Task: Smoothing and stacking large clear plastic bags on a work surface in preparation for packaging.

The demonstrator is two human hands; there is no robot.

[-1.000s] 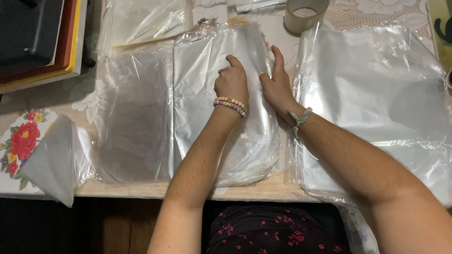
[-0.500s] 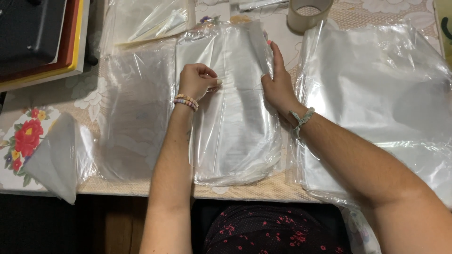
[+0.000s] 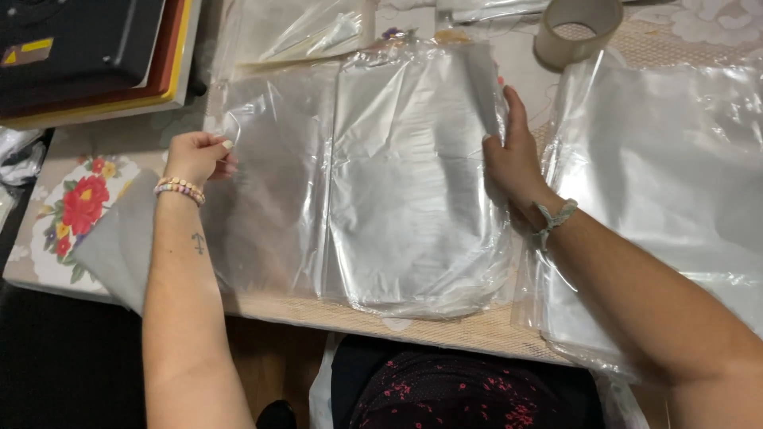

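Since a second ago the left hand [image 3: 197, 156] has been moved off the middle stack of clear plastic bags [image 3: 413, 183], out toward nine o'clock, and a thin clear sheet [image 3: 270, 183] has been drawn along with it. The sheet is now seen spread over the left-hand pile, its upper corner lifted at the fingertips. By this the top layer is judged to have been peeled from the middle stack and carried aside.

The left fingers are pinched together on the sheet's corner, thumb against forefinger, with the wrist bearing a beaded bracelet [image 3: 180, 189]. The right hand [image 3: 513, 155] is laid flat and open on the three o'clock edge of the middle stack, fingers pointing toward twelve, so that the stack is pressed down to the table [image 3: 445, 326]; nothing is clasped by it.

A larger pile of bags [image 3: 668, 199] lies at three o'clock, a tape roll [image 3: 578, 30] at one o'clock, and a dark machine [image 3: 79, 48] at eleven.
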